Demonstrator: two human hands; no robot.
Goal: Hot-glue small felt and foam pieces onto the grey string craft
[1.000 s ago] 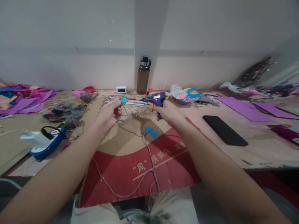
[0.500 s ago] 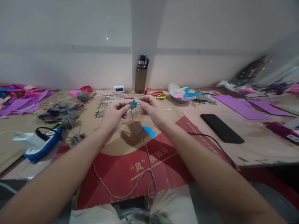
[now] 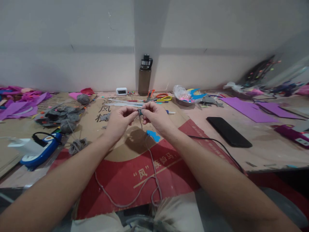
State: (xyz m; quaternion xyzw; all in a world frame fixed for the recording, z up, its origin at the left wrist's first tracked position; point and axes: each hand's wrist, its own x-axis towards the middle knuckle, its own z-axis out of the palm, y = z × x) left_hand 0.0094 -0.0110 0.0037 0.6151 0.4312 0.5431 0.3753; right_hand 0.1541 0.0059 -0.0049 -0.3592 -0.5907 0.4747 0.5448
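1. Head view: in front of the water bottle (image 3: pixel 144 77), the left hand (image 3: pixel 122 121), fingers curled, pinches a small dark teal piece (image 3: pixel 140 111) between thumb and forefinger.
2. The right hand (image 3: pixel 156 116), likewise nearly closed, pinches the same piece from its right; fingertips hide most of it.
3. Gray yarn (image 3: pixel 141 123) hangs beneath the piece.
4. Nearer the viewer than the bottle, a blue cutout (image 3: pixel 154 136) lies on red-and-tan cardboard (image 3: pixel 108 178).
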